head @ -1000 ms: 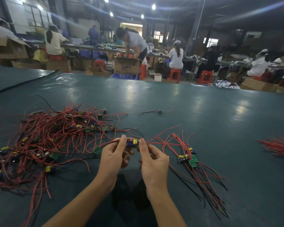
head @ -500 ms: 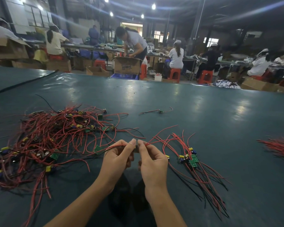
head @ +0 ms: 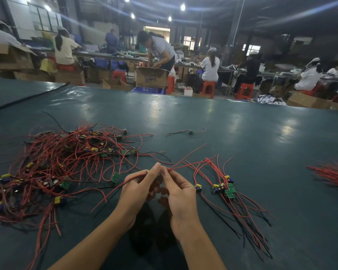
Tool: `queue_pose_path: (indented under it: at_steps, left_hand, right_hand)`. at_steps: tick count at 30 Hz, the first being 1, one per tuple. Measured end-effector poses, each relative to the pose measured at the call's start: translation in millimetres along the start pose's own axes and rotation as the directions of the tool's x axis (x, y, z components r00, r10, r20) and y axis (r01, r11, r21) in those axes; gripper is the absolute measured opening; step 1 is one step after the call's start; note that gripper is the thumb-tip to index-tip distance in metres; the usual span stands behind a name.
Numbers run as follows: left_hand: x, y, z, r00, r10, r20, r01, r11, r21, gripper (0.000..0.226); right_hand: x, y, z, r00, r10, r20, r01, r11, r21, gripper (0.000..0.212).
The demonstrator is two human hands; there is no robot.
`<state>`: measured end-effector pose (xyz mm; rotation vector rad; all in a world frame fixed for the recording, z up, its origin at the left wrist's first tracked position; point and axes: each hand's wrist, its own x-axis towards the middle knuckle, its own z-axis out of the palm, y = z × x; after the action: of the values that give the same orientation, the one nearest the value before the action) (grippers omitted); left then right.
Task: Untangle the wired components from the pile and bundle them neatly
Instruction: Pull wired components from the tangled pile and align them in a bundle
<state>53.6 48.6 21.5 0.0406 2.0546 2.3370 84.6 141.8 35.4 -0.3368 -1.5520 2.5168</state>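
Note:
A tangled pile (head: 66, 162) of red and black wires with small green boards and yellow-blue parts lies at the left of the dark green table. To the right lies a sorted group (head: 225, 189) of wired boards, wires fanned toward me. Between them, my left hand (head: 139, 189) and my right hand (head: 179, 189) hold one wired component (head: 154, 175) just above the table. Both pinch it at the fingertips, and the small board is mostly hidden by my fingers. Its red wires run out to the left and up to the right.
A single wired board (head: 191, 131) lies alone farther back on the table (head: 242, 137). A bundle of red wires (head: 334, 176) sits at the right edge. Beyond the table's far edge, people work at benches among cardboard boxes and red stools.
My fingertips have closed together over the component, hiding the yellow-blue part seen a second ago. Both hands stay in about the same place.

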Motion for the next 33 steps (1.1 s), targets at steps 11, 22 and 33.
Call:
queue_pose_path:
  at_steps: [11,22,33]
  left_hand:
    - [9,4,-5,0.989,0.127,-0.075,-0.125,0.992,0.022,0.035]
    - [11,7,-9,0.983,0.166,-0.074,-0.166,0.986,0.012,0.038]
    - [10,11,-10,0.990,0.111,-0.087,-0.118,0.990,-0.078,0.038]
  right_hand:
    - [11,-14,-6,0.968,0.145,-0.203,-0.134,0.989,0.067,0.016]
    - [18,-24,-24,0.983,0.126,-0.133,-0.096,0.972,0.214,0.018]
    - [14,-25,-25,0.980,0.121,-0.156,-0.087,0.974,0.209,0.016]
